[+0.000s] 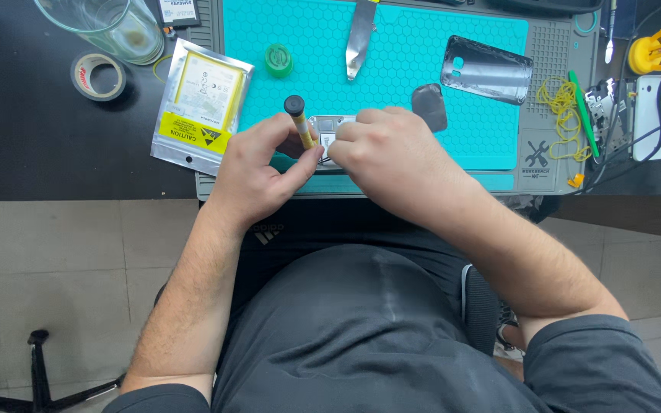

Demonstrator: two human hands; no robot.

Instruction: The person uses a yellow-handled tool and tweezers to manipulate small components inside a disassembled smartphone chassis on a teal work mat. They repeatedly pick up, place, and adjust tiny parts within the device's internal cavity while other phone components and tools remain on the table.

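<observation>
Teal mat: a teal honeycomb silicone work mat (422,69) on a grey gridded tray, the landmark for all that follows; it lies on a dark tabletop (32,145) whose near edge meets a pale tiled floor.
Foil pouch: a silver antistatic pouch with yellow labels (200,103) lies just off the mat's left edge, tilted.
Back cover: a shiny silver phone back cover (487,69) rests on the mat's right part, its long axis running left to right.
Glass: a clear glass tumbler (109,27) stands well left of the mat, with a roll of tape (98,75) near it.
Left hand: the left hand (258,172) at the mat's near edge, fingers pinched together on a slim yellow precision screwdriver with a black round cap (298,118).
Right hand: the right hand (380,153) just right of the left one, fingers curled down onto a small white and silver opened phone body (329,128); whether it clamps or only steadies it I cannot tell.
Key relation: the screwdriver stands nearly upright, leaning slightly away, its tip down at the phone body's left end, hidden by fingers; the left hand is nearer the tool, the right covers the phone.
Small bits: a green round cap (278,59) on the mat's far left, yellow cord (560,103) off its right edge.
</observation>
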